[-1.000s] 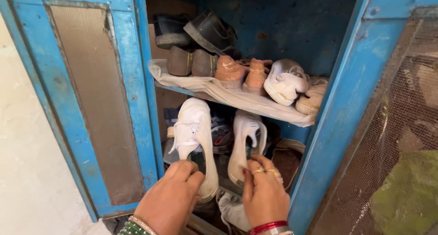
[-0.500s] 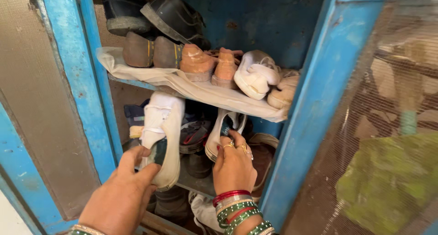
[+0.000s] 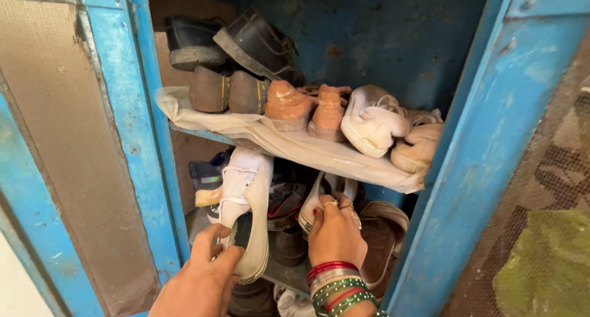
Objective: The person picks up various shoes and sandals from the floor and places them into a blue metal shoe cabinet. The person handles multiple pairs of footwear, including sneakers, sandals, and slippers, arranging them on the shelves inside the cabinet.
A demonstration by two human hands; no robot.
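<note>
Two hands, left hand [image 3: 206, 274] gripping white shoe [image 3: 249, 209]

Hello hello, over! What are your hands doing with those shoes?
Left hand gripping white sneaker by heel. Right hand on second white sneaker. Lower shelf packed with shoes; upper shelf overhanging.

Packed shoes [image 3: 279, 206] crowd the lower shelf (sagging plastic liner [image 3: 289, 146] overhangs); open doorway leaves front access.
</note>
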